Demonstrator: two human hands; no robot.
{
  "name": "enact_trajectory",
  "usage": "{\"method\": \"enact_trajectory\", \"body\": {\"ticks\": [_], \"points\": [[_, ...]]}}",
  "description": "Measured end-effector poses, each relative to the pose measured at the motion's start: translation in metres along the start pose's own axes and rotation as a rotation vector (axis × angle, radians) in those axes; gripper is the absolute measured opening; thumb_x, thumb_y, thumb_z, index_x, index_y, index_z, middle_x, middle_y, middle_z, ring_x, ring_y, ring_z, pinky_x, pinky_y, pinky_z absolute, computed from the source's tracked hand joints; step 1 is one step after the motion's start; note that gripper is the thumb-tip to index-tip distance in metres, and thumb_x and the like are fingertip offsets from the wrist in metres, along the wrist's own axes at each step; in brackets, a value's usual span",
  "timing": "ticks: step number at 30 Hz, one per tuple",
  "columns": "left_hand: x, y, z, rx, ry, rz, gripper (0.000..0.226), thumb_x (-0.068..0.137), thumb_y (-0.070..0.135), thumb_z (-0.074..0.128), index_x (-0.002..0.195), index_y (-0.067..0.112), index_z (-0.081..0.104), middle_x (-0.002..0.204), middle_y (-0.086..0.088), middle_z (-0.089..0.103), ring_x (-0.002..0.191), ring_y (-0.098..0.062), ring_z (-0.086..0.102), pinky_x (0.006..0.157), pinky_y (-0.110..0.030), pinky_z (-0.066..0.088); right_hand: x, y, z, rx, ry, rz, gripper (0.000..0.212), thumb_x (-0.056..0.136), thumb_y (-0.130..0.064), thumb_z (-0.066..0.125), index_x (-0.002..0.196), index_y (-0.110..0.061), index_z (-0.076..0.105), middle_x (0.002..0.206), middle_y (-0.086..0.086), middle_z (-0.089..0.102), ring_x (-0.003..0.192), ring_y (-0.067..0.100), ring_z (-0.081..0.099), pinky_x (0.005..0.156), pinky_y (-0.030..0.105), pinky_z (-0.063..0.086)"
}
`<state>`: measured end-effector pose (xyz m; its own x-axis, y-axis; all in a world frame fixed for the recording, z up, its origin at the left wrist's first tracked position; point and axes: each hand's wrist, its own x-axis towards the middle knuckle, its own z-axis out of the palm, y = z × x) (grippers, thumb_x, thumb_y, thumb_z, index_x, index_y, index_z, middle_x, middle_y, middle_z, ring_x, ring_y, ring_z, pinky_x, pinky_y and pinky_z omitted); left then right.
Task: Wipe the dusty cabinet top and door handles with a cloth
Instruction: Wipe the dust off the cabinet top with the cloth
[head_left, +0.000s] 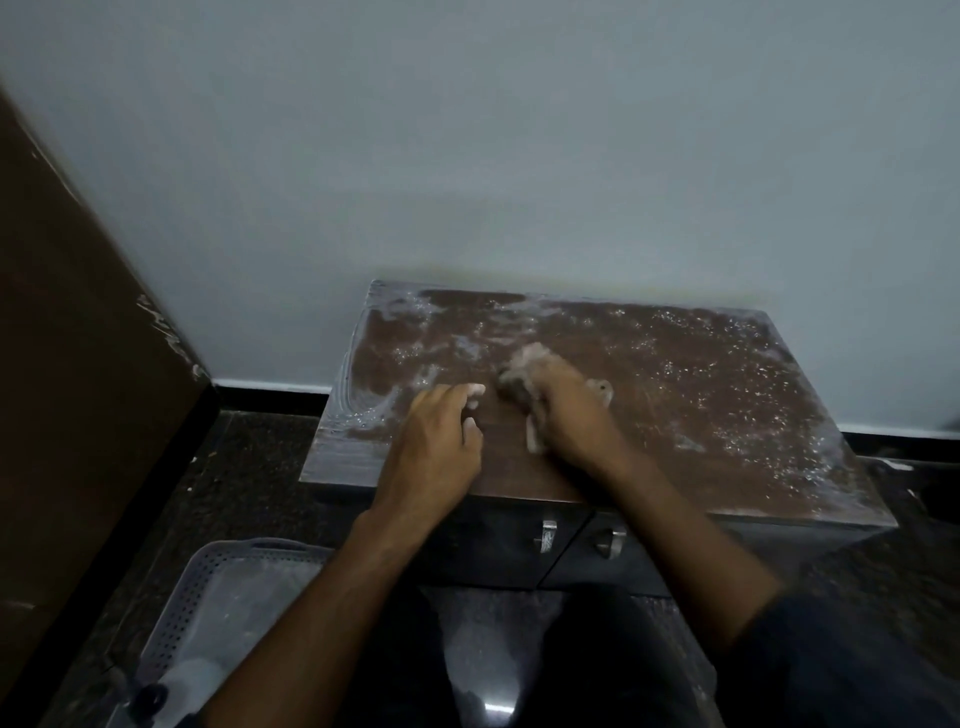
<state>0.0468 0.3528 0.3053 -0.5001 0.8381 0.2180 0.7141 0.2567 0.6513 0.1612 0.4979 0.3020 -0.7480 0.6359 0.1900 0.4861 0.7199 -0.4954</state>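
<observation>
A low brown cabinet top (701, 395) stands against the wall, speckled with white dust, thickest at its back left and right side. My right hand (571, 415) is blurred and grips a bunched, dusty cloth (524, 371) pressed on the middle of the top. My left hand (436, 447) rests on the top beside it, fingers spread and dusted white at the tips, holding nothing. Two metal door handles (545, 535) (610, 540) show on the dark doors below the front edge.
A pale perforated plastic tray (218, 597) lies on the dark floor at the lower left. A tall brown panel (78, 364) leans along the left. The grey wall (519, 156) rises right behind the cabinet.
</observation>
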Motion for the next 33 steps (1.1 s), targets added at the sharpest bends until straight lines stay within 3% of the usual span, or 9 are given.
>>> {"method": "enact_trajectory", "body": {"ticks": [4,9,13,18,22,24,27,29,33], "points": [[0.003,0.001,0.006,-0.015,0.007,0.047,0.036,0.094,0.009,0.051,0.127,0.018,0.060,0.125,0.004,0.058,0.120,-0.011,0.048,0.102,-0.027,0.043,-0.066,-0.015,0.016,0.061,-0.168,-0.253,0.042,0.096,-0.012,0.055,0.138,-0.017,0.056,0.151,0.004,0.047,0.144,0.014,0.034,0.122,0.030,0.023],[-0.002,0.011,0.006,0.013,-0.017,0.098,0.033,0.094,0.010,0.052,0.124,0.019,0.063,0.122,0.008,0.060,0.114,-0.008,0.050,0.097,-0.022,0.041,-0.011,0.042,-0.015,-0.036,0.008,0.003,0.030,0.096,-0.014,0.059,0.125,-0.012,0.066,0.142,0.010,0.056,0.136,0.026,0.047,0.116,0.036,0.034],[-0.005,0.015,0.007,0.049,-0.028,0.085,0.037,0.096,0.014,0.051,0.132,0.019,0.059,0.130,0.006,0.059,0.121,-0.009,0.048,0.102,-0.022,0.038,-0.001,0.030,-0.018,-0.043,0.074,0.138,0.027,0.100,-0.017,0.055,0.124,-0.009,0.065,0.138,0.015,0.058,0.133,0.031,0.048,0.114,0.038,0.034],[-0.005,0.014,0.013,0.033,-0.046,0.089,0.037,0.095,0.011,0.051,0.131,0.016,0.059,0.129,0.004,0.059,0.122,-0.011,0.048,0.105,-0.023,0.037,-0.085,0.003,0.000,0.012,-0.091,-0.125,0.046,0.092,-0.006,0.055,0.137,-0.015,0.058,0.149,0.005,0.049,0.142,0.019,0.038,0.121,0.030,0.023],[-0.010,0.016,0.017,0.016,-0.062,0.126,0.033,0.094,0.010,0.053,0.124,0.019,0.064,0.122,0.008,0.063,0.115,-0.007,0.052,0.102,-0.026,0.043,-0.091,0.051,-0.018,-0.040,0.071,0.064,0.044,0.092,-0.003,0.058,0.134,-0.012,0.060,0.147,0.010,0.052,0.142,0.025,0.040,0.121,0.041,0.027],[-0.012,0.018,0.017,0.003,-0.061,0.121,0.033,0.095,0.012,0.053,0.124,0.021,0.064,0.120,0.010,0.064,0.113,-0.004,0.052,0.100,-0.024,0.044,-0.091,0.047,-0.021,-0.055,0.136,0.172,0.043,0.091,-0.004,0.059,0.134,-0.013,0.061,0.146,0.011,0.052,0.140,0.027,0.042,0.120,0.037,0.026],[-0.014,0.021,0.018,-0.013,-0.054,0.116,0.032,0.095,0.012,0.052,0.123,0.021,0.064,0.117,0.011,0.064,0.111,-0.002,0.052,0.098,-0.023,0.045,-0.108,0.014,-0.002,-0.002,0.098,-0.001,0.041,0.089,-0.008,0.053,0.127,-0.017,0.065,0.141,0.005,0.057,0.136,0.020,0.044,0.118,0.026,0.025],[-0.016,0.020,0.018,-0.018,-0.036,0.116,0.032,0.095,0.011,0.052,0.122,0.021,0.065,0.116,0.011,0.064,0.110,-0.002,0.052,0.097,-0.023,0.046,-0.119,0.006,0.009,0.037,0.033,-0.110,0.050,0.088,-0.017,0.046,0.136,-0.016,0.059,0.147,0.002,0.051,0.141,0.017,0.039,0.120,0.029,0.024],[-0.020,0.013,0.016,-0.007,-0.027,0.106,0.032,0.094,0.013,0.052,0.123,0.020,0.065,0.116,0.010,0.064,0.112,-0.006,0.052,0.099,-0.026,0.045,-0.090,0.021,0.010,0.030,-0.031,-0.059,0.050,0.094,-0.019,0.049,0.144,-0.025,0.050,0.155,-0.003,0.041,0.146,0.013,0.031,0.121,0.034,0.026]]}}
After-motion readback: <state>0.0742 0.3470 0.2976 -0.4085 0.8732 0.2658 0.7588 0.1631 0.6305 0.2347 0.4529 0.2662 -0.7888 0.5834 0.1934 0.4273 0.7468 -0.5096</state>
